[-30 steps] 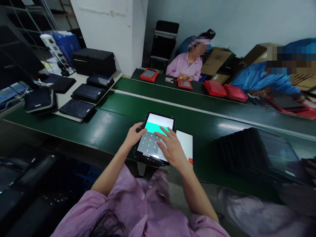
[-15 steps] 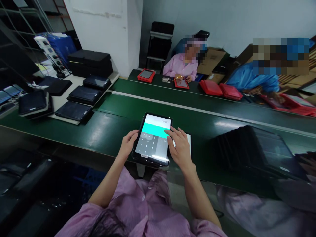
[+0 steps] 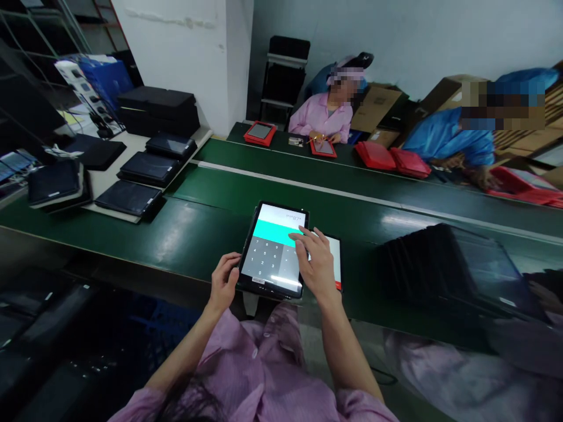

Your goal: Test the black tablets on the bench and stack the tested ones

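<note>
— What's the person in the pink shirt got there?

— A black-framed tablet with a lit keypad and a turquoise band on its screen (image 3: 275, 249), tilted up off the dark green conveyor belt (image 3: 193, 231). The left hand (image 3: 223, 284) curls around the tablet's lower left corner, fingers closed on the edge.

— And the other hand?

— The right hand (image 3: 317, 266) lies over the tablet's right side, fingers loosely spread, fingertips (image 3: 294, 245) on the screen by the keypad.

— Anything under it?

— A second tablet with a white screen (image 3: 335, 258) lies flat just right of the held tablet, partly beneath that hand.

— Around them?

— Dark flat tablets on a pale board (image 3: 132, 196) sit well left of the held tablet. Beyond it, across the belt, another person in pink (image 3: 325, 114) sits by red-cased tablets (image 3: 392, 159).
</note>
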Tool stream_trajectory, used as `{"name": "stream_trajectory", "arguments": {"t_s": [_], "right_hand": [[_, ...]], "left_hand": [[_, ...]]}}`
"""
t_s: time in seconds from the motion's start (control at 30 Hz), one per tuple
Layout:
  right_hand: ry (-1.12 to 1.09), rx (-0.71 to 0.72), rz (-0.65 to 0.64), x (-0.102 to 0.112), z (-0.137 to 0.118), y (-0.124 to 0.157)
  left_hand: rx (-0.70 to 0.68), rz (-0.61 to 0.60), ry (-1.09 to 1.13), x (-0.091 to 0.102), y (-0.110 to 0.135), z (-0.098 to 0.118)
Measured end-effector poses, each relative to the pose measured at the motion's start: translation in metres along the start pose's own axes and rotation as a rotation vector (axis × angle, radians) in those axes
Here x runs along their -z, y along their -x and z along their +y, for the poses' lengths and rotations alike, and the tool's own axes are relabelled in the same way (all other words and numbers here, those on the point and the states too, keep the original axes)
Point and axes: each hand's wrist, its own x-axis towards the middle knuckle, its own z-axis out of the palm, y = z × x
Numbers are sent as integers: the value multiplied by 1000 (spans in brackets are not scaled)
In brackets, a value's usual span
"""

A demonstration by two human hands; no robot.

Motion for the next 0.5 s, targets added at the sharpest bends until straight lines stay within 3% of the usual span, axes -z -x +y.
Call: {"name": "stream_trajectory", "arguments": {"t_s": [0.2, 0.5], "right_hand": [[-12, -59, 193, -4, -2, 4], [64, -23, 256, 1, 0, 12]], "left_hand": [[-32, 98, -36, -12, 5, -8], [-69, 122, -51, -16, 4, -20]]}}
